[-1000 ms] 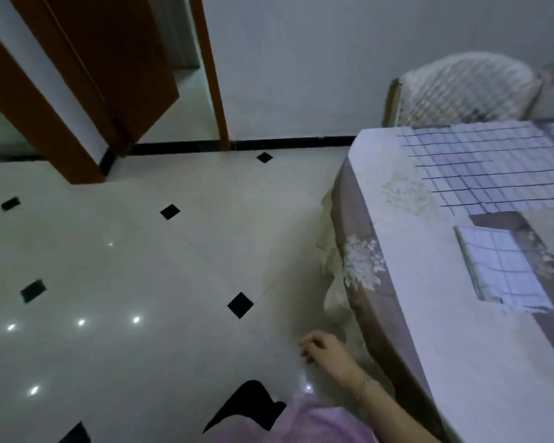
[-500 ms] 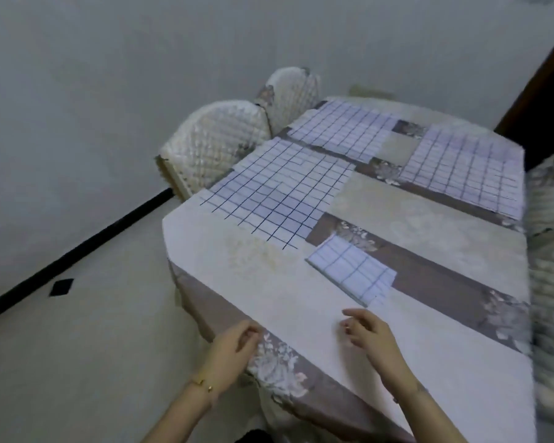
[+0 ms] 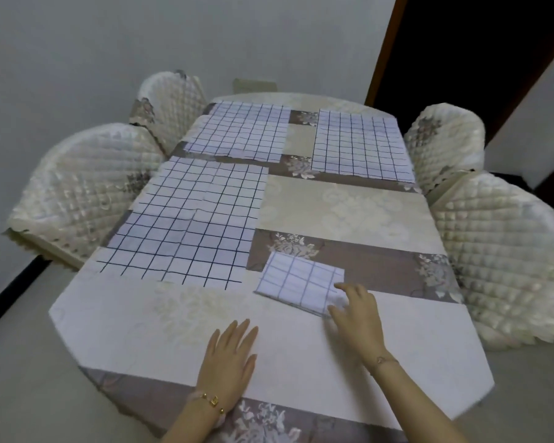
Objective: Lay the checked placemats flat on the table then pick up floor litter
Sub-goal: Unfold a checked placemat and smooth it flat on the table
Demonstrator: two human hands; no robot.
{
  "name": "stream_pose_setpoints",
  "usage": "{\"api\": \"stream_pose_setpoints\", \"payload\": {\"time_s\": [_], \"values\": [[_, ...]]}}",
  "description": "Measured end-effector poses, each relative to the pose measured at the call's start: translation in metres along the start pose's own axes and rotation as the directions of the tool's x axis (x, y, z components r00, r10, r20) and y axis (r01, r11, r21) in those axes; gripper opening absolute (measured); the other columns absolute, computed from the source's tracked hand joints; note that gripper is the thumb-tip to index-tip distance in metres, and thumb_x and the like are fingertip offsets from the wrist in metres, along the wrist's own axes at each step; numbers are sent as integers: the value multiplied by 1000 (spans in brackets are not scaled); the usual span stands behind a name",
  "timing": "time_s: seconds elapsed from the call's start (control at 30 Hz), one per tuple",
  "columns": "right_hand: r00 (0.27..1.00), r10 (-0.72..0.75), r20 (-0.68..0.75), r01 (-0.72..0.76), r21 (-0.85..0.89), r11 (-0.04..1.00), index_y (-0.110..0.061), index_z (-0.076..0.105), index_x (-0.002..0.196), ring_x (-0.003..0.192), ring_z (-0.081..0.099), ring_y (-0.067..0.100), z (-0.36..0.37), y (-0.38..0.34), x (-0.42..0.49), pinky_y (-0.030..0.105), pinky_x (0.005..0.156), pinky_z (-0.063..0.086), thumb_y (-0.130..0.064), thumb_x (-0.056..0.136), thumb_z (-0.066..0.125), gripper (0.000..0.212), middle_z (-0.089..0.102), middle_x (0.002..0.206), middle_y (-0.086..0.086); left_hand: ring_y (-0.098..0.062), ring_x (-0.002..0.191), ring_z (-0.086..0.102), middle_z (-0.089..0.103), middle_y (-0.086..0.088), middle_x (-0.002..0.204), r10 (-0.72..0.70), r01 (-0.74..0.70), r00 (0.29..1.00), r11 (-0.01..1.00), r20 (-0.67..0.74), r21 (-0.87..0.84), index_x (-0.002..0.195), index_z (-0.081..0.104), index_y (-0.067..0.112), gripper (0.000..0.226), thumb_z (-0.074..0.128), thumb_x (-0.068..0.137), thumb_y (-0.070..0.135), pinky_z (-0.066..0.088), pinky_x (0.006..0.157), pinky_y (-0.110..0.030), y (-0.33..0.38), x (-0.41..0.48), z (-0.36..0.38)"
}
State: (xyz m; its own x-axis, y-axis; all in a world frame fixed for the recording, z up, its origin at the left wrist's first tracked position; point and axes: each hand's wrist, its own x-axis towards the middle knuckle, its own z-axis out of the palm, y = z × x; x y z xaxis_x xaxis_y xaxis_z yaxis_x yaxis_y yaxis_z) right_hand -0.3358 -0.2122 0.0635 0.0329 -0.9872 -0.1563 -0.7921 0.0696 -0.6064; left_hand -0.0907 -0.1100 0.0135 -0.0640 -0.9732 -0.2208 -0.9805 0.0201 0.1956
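Observation:
A folded checked placemat [image 3: 296, 280] lies near the table's front, right of centre. My right hand [image 3: 355, 311] rests on its near right corner, fingers spread and touching the cloth. My left hand [image 3: 229, 359] lies flat and open on the tablecloth [image 3: 413, 343], left of the folded mat. Three checked placemats lie flat: a large one at the left [image 3: 192, 215], one at the far left [image 3: 242, 132], one at the far right [image 3: 359, 145].
Quilted cream chairs stand around the table: two at the left [image 3: 80, 187] [image 3: 170, 97], two at the right [image 3: 509, 251] [image 3: 445, 139]. A dark doorway [image 3: 461, 43] opens at the back right. Pale floor [image 3: 20, 378] shows at the front left.
The view swung from the floor up to the table. Both hands came onto the table; my right hand reached the folded placemat and my left hand moved from the table edge flat onto the cloth.

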Motion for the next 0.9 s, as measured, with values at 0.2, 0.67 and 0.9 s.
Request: {"api": "stream_pose_setpoints", "payload": {"time_s": [0.2, 0.67, 0.9], "values": [[964, -146, 224, 204, -262, 943, -24, 61, 141, 142, 41, 18, 14, -4, 16, 29, 115, 35, -30, 96, 65, 45, 52, 151, -7, -17, 127, 34, 56, 2, 135, -34, 34, 999, 999, -16, -28, 133, 39, 25, 51, 6, 97, 41, 7, 110, -36, 2, -1, 7], [992, 56, 112, -90, 319, 944, -23, 63, 68, 62, 49, 8, -5, -7, 17, 23, 58, 35, -14, 97, 66, 30, 60, 59, -15, -18, 137, 34, 43, 3, 145, -69, 70, 998, 993, 14, -100, 137, 42, 25, 62, 5, 92, 47, -7, 115, -26, 13, 0, -10], [986, -12, 167, -100, 644, 759, -15, 75, 82, 70, 63, 13, -26, -35, -33, 28, 70, 55, -4, 94, 73, 17, 71, 72, -7, 18, 110, 44, 45, 26, 126, -147, -48, 977, 553, -154, -832, 121, 41, 42, 38, 58, 89, 31, 34, 85, 0, 93, 4, -77]]}}
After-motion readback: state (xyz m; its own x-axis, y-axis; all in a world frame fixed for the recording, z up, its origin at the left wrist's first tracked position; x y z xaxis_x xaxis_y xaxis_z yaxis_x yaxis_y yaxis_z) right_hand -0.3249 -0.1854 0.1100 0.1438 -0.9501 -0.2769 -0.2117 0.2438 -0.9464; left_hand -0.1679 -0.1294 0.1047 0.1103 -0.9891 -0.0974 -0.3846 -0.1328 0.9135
